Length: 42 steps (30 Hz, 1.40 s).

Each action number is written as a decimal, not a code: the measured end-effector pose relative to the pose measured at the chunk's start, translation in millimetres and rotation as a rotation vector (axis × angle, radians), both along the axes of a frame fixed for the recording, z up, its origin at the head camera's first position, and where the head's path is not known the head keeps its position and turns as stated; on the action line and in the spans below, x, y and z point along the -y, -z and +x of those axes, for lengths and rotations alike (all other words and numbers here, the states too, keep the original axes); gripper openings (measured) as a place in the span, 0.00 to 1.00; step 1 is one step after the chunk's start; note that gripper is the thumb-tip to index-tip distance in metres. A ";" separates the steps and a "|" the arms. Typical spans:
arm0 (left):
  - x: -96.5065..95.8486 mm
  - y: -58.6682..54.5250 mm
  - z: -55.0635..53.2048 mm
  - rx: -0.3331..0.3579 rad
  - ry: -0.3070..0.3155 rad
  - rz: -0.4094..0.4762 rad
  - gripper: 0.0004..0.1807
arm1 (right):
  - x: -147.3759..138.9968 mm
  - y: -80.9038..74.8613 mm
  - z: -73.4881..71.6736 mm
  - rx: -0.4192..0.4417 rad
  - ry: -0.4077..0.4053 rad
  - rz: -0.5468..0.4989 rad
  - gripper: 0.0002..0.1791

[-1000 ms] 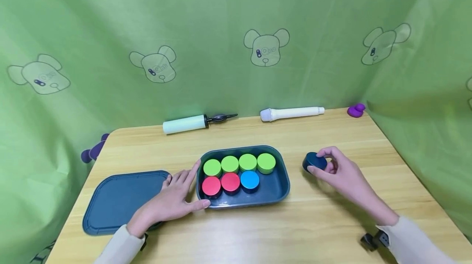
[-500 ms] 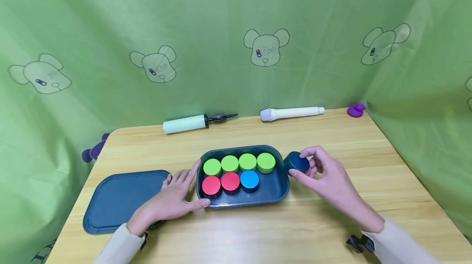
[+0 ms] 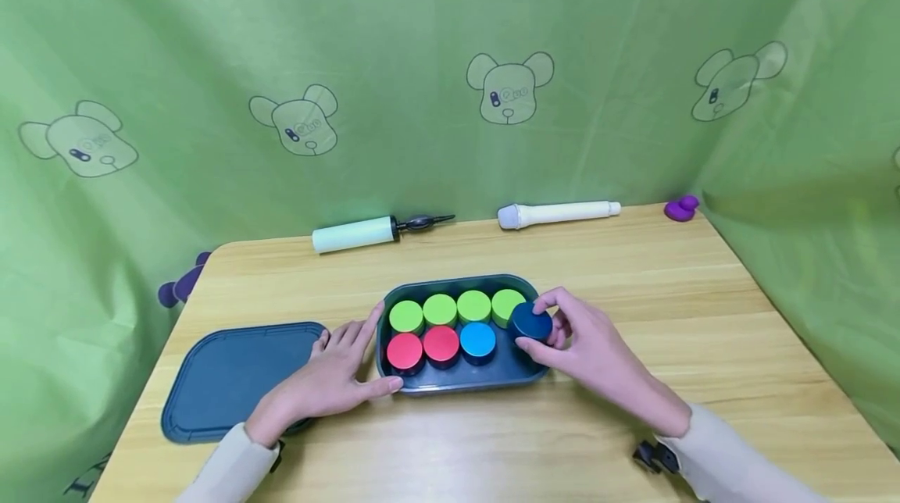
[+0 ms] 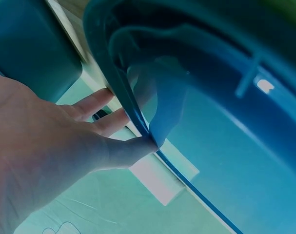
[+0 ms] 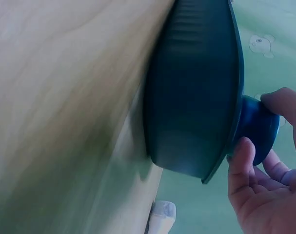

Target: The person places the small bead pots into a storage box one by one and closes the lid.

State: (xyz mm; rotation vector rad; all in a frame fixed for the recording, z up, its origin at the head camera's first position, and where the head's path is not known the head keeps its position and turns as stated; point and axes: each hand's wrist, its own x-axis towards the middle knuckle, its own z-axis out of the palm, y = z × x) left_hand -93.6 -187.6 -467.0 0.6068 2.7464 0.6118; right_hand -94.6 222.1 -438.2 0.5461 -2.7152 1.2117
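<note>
In the head view, my right hand [image 3: 594,343] pinches a short dark blue cylinder [image 3: 530,321] between thumb and fingers, over the right end of a dark blue rectangular box [image 3: 460,387]. The right wrist view has this cylinder [image 5: 259,129] just beyond the box's rim. Inside the box stand several green-topped cylinders in the back row. Two red-topped ones [image 3: 441,344] and a bright blue-topped one [image 3: 478,340] form the front row. My left hand [image 3: 329,378] rests at the box's left end, fingers spread, and its fingertips touch the rim.
A flat dark blue lid [image 3: 235,378] lies left of the box, partly under the left hand. Along the table's back edge are a hand pump [image 3: 355,235], a white microphone [image 3: 558,214] and a purple duck [image 3: 680,208]. A green curtain [image 3: 422,58] hangs behind.
My right hand has carried the dark blue cylinder leftward, from beside the box to over its right end. The left hand stays at the box's left end.
</note>
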 end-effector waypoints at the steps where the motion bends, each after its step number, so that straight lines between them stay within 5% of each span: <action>1: -0.1 0.5 0.2 0.001 0.000 0.001 0.64 | 1.5 0.3 0.1 -0.001 -0.005 0.016 0.25; 17: -1.3 -3.5 -0.8 -0.012 -0.004 0.005 0.63 | 17.2 -1.4 -5.7 -0.053 -0.002 0.318 0.25; 42: -1.0 -0.5 0.4 -0.030 0.009 0.003 0.63 | 29.5 -8.3 -11.7 0.057 -0.074 0.480 0.27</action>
